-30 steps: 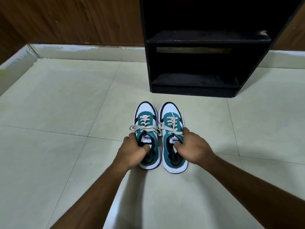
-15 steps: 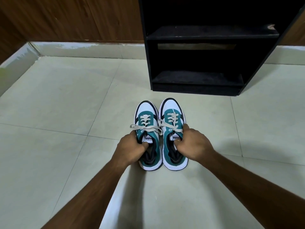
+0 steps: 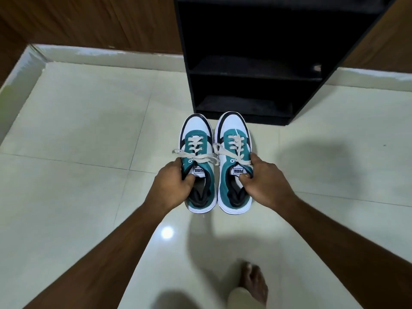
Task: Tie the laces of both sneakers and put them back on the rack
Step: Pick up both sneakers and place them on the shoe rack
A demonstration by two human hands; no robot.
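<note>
Two teal, white and black sneakers with tied beige laces hang side by side above the tiled floor, toes pointing at the rack. My left hand [image 3: 172,182] grips the left sneaker [image 3: 197,139] by its collar, fingers inside the opening. My right hand [image 3: 262,181] holds the right sneaker [image 3: 233,136] the same way, thumb over the lace bow. Their shadows fall on the floor below and to the right. The black shoe rack [image 3: 252,63] stands just beyond the toes, its lower shelves bare.
Glossy cream floor tiles [image 3: 78,130] spread to the left and right. A wooden wall [image 3: 100,21] with a pale skirting runs behind the rack. My bare foot [image 3: 254,282] stands at the bottom edge, right of centre.
Both sneakers have been lifted off the floor and carried toward the rack. I have risen, and my foot has come into view.
</note>
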